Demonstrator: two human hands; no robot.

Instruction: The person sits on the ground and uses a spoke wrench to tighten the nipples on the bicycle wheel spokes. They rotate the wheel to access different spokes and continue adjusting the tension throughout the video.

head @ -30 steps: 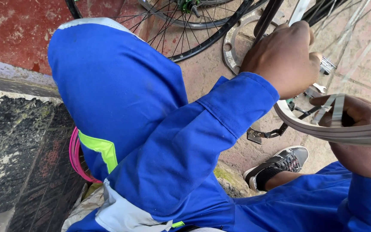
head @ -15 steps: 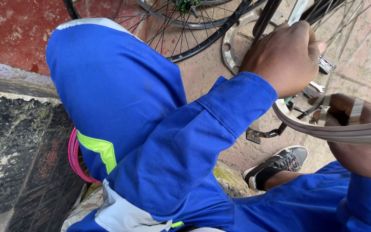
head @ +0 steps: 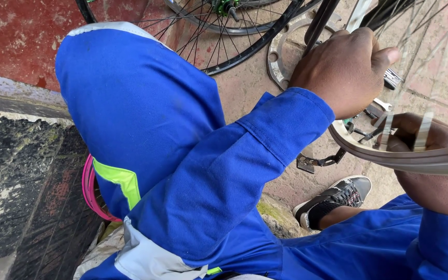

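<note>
Blue overalls fill the lower centre of the frame, a knee raised at upper left. At the right edge, the right hand (head: 431,166) is clamped around a silver wheel rim (head: 416,159), which crosses its fingers. Higher, at upper right, the left hand (head: 346,70) is curled shut over a black frame tube (head: 321,21); what else it grips is hidden. Below the rim, a black-and-white shoe (head: 338,196) rests on paving. Farther off, a toothed metal disc (head: 281,49) lies on the ground, and a black spoked wheel (head: 224,36) lies along the top.
</note>
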